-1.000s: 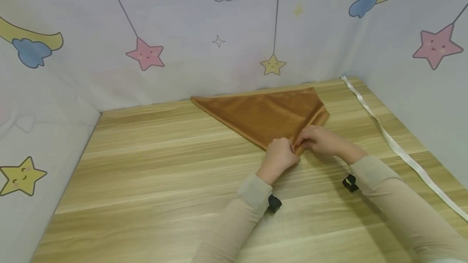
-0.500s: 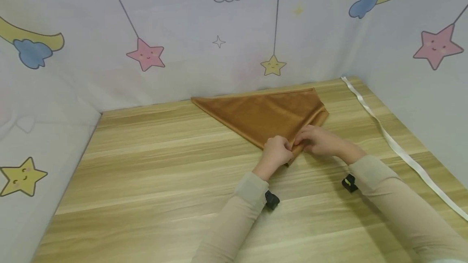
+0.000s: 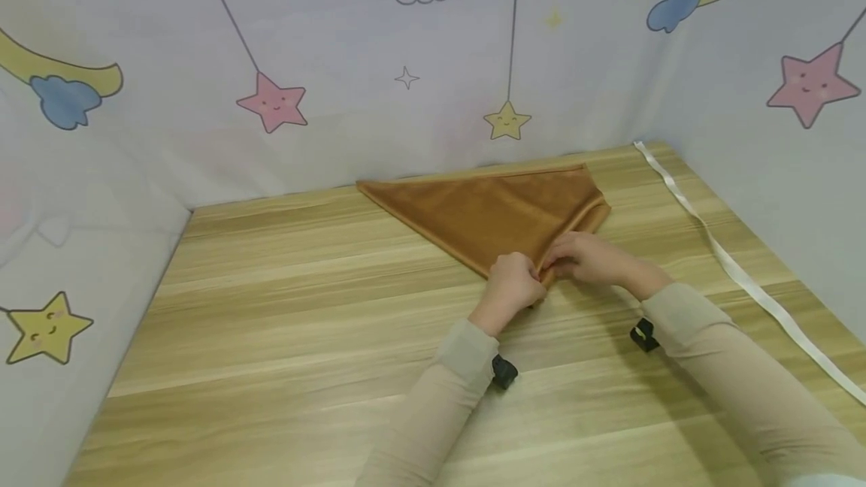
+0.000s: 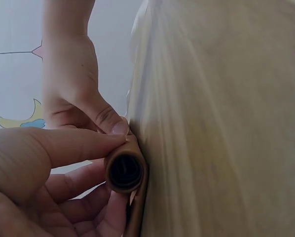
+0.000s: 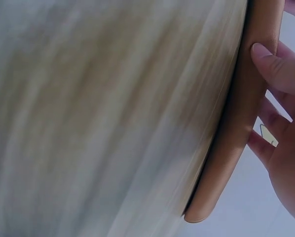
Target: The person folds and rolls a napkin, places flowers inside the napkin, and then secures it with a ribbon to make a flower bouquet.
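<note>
Brown cloth: on the tabletop (image 3: 304, 359), right of centre toward the back; the flat part of the brown cloth (image 3: 473, 216) tapers to a point at the left, and its near corner is under both hands.
Rolled edge: the roll (image 5: 241, 108) runs along the cloth's right side down to the hands; the left wrist view shows its end as a round tube with a dark hollow.
Left fingers: the left hand (image 3: 513, 282) pinches the near end of the roll, thumb on one side, other fingers curled round the other.
Right fingers: the right hand (image 3: 587, 258) pinches the roll just beyond, thumb laid on it, the rest somewhat spread behind; the two thumb tips nearly meet.
Step in hand: apparently rolling the cloth inward from that side.
Even turn: both hands should turn together by the same small amount, or the tube may slant into a cone.
Tightness: the hollow end suggests a loose start; a snug tuck with the thumbs would help before each turn.
Creases: folds beside the roll are best smoothed flat first.
White ribbon: the white ribbon (image 3: 744, 280) lies along the right side, well apart from the cloth.
</note>
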Demonstrator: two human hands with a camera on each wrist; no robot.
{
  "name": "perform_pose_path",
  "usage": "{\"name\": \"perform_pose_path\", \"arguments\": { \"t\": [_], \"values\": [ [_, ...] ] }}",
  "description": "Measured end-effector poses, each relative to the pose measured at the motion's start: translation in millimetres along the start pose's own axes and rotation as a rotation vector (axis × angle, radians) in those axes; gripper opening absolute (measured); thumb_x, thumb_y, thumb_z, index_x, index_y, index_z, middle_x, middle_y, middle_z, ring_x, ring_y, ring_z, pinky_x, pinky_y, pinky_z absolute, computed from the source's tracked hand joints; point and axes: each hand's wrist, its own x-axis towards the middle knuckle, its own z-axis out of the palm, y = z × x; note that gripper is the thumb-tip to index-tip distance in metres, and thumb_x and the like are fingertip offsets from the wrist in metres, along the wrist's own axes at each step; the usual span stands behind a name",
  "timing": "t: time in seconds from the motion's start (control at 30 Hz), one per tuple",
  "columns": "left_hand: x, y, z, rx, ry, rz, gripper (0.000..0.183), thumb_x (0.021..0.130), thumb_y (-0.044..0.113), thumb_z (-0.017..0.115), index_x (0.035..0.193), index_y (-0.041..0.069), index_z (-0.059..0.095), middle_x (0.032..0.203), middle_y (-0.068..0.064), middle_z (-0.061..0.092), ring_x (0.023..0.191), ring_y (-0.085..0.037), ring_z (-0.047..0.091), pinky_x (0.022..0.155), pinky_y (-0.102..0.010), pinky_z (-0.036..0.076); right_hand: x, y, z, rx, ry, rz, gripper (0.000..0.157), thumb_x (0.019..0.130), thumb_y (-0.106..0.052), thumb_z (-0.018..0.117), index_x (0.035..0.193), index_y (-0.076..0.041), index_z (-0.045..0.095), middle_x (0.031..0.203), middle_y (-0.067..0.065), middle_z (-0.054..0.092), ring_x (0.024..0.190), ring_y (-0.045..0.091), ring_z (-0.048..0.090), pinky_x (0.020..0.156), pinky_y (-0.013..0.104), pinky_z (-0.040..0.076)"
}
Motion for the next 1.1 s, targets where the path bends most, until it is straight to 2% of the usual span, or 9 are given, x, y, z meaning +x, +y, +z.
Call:
{"name": "perform_pose_path", "arguments": {
  "t": [0.17, 0.3, 0.43, 0.53, 0.63, 0.73, 0.83, 0.93, 1.1],
  "values": [
    [1.1, -4.6, -3.3, -0.023, 0.018, 0.013, 0.01, 0.066, 0.007, 0.074, 0.059, 0.011, 0.069, 0.059, 0.006, 0.061, 0.057, -0.012, 0.052, 0.05, -0.02, 0.038, 2, -1, 0.6, 0.042, 0.023, 0.009, 0.026, 0.072, 0.008, 0.075, 0.093, -0.007, 0.072, 0.095, 0.003, 0.068, 0.092, 0.025, 0.06, 0.083, 0.043, 0.047],
    [1.7, -6.8, -5.7, -0.027, 0.028, 0.014, 0.005, 0.069, 0.008, 0.073, 0.072, 0.011, 0.073, 0.074, 0.002, 0.069, 0.073, -0.017, 0.061, 0.061, -0.023, 0.044, 4, -1, 1.2, 0.04, 0.017, -0.008, 0.028, 0.069, 0.008, 0.076, 0.092, -0.008, 0.072, 0.095, 0.002, 0.067, 0.092, 0.023, 0.059, 0.083, 0.042, 0.047],
    [1.0, -7.4, -6.7, -0.011, 0.021, 0.018, 0.006, 0.07, 0.008, 0.072, 0.074, 0.011, 0.075, 0.074, 0.003, 0.07, 0.075, -0.017, 0.064, 0.065, -0.025, 0.047, 6, 0, 2.8, 0.031, 0.033, -0.064, 0.026, 0.07, 0.008, 0.075, 0.09, -0.008, 0.072, 0.092, 0.002, 0.069, 0.089, 0.023, 0.061, 0.081, 0.04, 0.048],
    [-0.1, -7.0, -6.9, -0.003, -0.002, 0.024, 0.009, 0.071, 0.008, 0.071, 0.063, 0.012, 0.071, 0.059, 0.007, 0.062, 0.062, -0.013, 0.057, 0.059, -0.022, 0.042, 8, 0, 3.9, 0.025, 0.05, -0.102, 0.024, 0.071, 0.008, 0.075, 0.089, -0.008, 0.072, 0.09, 0.001, 0.069, 0.088, 0.021, 0.062, 0.079, 0.038, 0.049],
    [-1.7, -5.8, -6.9, 0.021, -0.024, 0.049, 0.027, 0.069, 0.007, 0.072, 0.049, 0.014, 0.056, 0.044, 0.009, 0.044, 0.048, -0.009, 0.042, 0.049, -0.02, 0.033, 9, 0, 4.1, 0.024, 0.047, -0.11, 0.024, 0.072, 0.007, 0.075, 0.09, -0.009, 0.073, 0.09, 0.0, 0.07, 0.087, 0.019, 0.061, 0.078, 0.036, 0.049],
    [-4.2, -4.6, -7.5, 0.038, -0.021, 0.075, 0.042, 0.068, 0.005, 0.072, 0.044, 0.016, 0.039, 0.042, 0.01, 0.028, 0.043, -0.006, 0.026, 0.043, -0.018, 0.023, 10, -3, 2.9, 0.038, 0.019, -0.086, 0.022, 0.076, 0.005, 0.073, 0.092, -0.01, 0.073, 0.091, -0.001, 0.071, 0.087, 0.018, 0.061, 0.078, 0.035, 0.049],
    [-6.7, -4.3, -8.8, 0.022, -0.025, 0.071, 0.045, 0.07, 0.001, 0.067, 0.044, 0.016, 0.035, 0.041, 0.009, 0.022, 0.04, -0.005, 0.018, 0.039, -0.017, 0.017, 10, -7, 1.3, 0.063, -0.026, -0.034, 0.02, 0.079, 0.002, 0.072, 0.094, -0.011, 0.074, 0.092, -0.003, 0.071, 0.087, 0.017, 0.061, 0.078, 0.033, 0.05],
    [-7.9, -5.2, -11.1, -0.001, -0.039, 0.059, 0.039, 0.072, -0.001, 0.066, 0.045, 0.014, 0.042, 0.041, 0.008, 0.028, 0.038, -0.004, 0.021, 0.037, -0.017, 0.018, 9, -11, -0.2, 0.08, -0.056, 0.016, 0.017, 0.082, -0.001, 0.071, 0.096, -0.012, 0.074, 0.094, -0.003, 0.07, 0.088, 0.017, 0.061, 0.079, 0.034, 0.05],
    [-6.9, -8.6, -15.6, 0.013, -0.064, 0.045, 0.01, 0.072, 0.003, 0.071, 0.065, 0.01, 0.066, 0.062, 0.004, 0.06, 0.054, -0.009, 0.049, 0.048, -0.018, 0.036, 8, -16, 0.0, 0.094, -0.056, 0.061, 0.024, 0.076, 0.001, 0.076, 0.096, -0.012, 0.072, 0.096, -0.002, 0.066, 0.092, 0.019, 0.059, 0.082, 0.038, 0.048]
  ]
}}
